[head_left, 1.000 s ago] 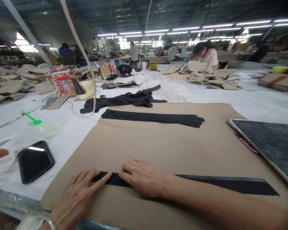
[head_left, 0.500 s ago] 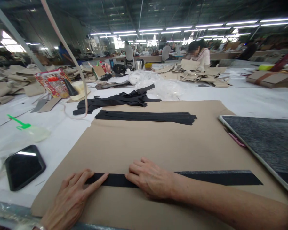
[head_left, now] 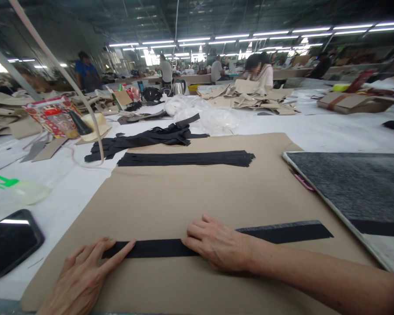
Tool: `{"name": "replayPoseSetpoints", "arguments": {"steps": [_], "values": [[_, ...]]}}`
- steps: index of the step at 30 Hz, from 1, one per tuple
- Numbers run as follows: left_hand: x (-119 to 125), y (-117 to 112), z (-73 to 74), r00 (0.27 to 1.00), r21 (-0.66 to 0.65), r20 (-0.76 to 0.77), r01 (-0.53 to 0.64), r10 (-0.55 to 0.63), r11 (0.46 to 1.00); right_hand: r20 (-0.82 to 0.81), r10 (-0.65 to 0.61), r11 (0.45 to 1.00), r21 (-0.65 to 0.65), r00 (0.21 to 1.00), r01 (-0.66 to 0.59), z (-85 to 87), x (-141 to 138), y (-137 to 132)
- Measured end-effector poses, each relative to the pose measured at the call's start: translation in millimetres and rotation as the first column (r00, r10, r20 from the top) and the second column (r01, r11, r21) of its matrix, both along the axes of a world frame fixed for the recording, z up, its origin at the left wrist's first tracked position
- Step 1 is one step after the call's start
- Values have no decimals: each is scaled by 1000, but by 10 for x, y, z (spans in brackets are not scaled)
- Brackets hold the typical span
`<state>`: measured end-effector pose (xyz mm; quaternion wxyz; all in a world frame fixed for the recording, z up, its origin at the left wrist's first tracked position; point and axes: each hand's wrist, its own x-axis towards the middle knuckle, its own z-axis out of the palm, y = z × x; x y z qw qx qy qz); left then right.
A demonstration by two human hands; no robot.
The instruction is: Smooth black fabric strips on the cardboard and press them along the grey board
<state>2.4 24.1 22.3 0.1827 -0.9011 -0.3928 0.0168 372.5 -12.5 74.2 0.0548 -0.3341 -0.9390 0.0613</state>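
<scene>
A long black strip [head_left: 157,248] lies across a beige sheet [head_left: 184,197] in front of me. Along the far edge of its right part runs a greyish, slightly shiny band; between my hands the strip looks plain black. My left hand [head_left: 80,273] rests at the strip's left end, fingers spread, with the thumb stretched along it. Further right, my right hand [head_left: 213,243] has its fingers curled and pressed together on the strip, covering part of it. Beyond the hands, a neat stack of black strips [head_left: 187,158] lies on the sheet, with a loose pile of black strips [head_left: 147,139] behind it.
A phone [head_left: 13,243] lies at the left, near a green-handled item [head_left: 3,180]. A dark grey textured board [head_left: 354,188] overlaps the sheet's right side. A pale hose [head_left: 85,103] hangs at the left. Clear plastic [head_left: 203,111] and beige pieces [head_left: 249,94] lie farther back.
My right hand has slid rightward along the strip, widening the gap from my left hand. The strip's right end now angles slightly away from me. The view has turned a little right.
</scene>
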Motion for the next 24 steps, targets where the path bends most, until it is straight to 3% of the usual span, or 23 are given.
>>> {"name": "replayPoseSetpoints", "arguments": {"steps": [3,6,9,11,13,16,19,24], "values": [[-5,-3,-3,1000,35,31,-6,5,999,10,-15,1000,9,1000,14,9,106,-60],[147,-24,107,993,90,120,-18,7,996,8,-31,999,16,999,30,14,174,-106],[560,-91,247,973,137,229,-18,-14,990,1,-26,999,40,1000,26,2,189,-122],[942,-168,273,942,114,307,109,-140,987,-2,-24,998,63,1000,24,-15,184,-120],[1310,-255,222,891,60,375,252,-256,966,-7,-28,996,89,1000,28,-34,183,-118],[1644,-354,78,853,66,436,289,-288,955,-20,-27,992,119,999,29,-60,217,-123],[1681,-375,-4,853,47,428,309,-299,950,-22,-10,990,137,1000,13,-81,306,-144],[1615,-343,26,880,-8,344,351,-327,936,-14,-8,985,171,1000,10,-115,524,-228]]}}
